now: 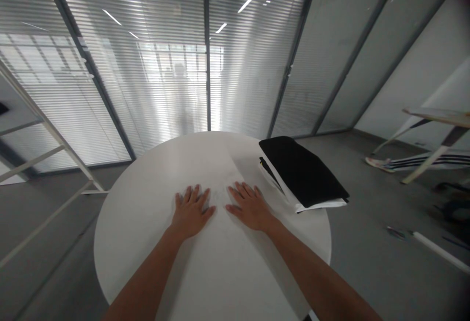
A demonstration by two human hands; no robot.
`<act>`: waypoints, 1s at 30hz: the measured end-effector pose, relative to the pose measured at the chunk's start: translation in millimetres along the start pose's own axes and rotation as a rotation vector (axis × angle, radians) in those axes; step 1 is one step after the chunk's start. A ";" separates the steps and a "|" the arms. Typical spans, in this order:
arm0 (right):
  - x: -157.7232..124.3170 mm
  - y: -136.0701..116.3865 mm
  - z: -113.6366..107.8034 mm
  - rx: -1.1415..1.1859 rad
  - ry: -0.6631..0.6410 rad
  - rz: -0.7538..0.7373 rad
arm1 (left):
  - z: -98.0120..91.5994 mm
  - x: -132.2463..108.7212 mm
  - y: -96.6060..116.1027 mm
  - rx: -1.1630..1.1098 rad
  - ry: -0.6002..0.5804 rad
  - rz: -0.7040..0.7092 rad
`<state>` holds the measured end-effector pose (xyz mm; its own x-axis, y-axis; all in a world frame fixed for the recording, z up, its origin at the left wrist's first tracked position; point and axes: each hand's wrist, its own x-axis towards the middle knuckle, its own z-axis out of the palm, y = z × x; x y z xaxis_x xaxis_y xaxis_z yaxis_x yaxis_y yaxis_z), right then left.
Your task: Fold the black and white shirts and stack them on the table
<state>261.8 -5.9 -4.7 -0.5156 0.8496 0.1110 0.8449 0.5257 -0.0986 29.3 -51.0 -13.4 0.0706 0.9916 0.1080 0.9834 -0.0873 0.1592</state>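
Observation:
Both palms rest face down on a round white table. My left hand lies flat with its fingers spread and holds nothing. A short gap to the right, my right hand is also flat, fingers apart, with nothing in it. Beyond my right hand, at the table's right edge, lies a stack with a flat black cover on top and white layers under it. A corner of the stack sticks out past the tabletop. Neither hand touches the stack.
Glass partitions with blinds stand behind the table. A white metal frame rises at the left. At the right are another table, a person's leg in striped trousers and a white bar near the floor.

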 end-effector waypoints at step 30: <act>1.2 1.3 1.9 -0.009 -0.035 0.021 | -3.7 -1.1 0.8 0.023 -0.038 0.008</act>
<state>262.0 -4.1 -6.5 -0.5019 0.8617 0.0743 0.8570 0.5071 -0.0922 29.4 -52.5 -9.7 0.0840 0.9939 0.0718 0.9864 -0.0931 0.1355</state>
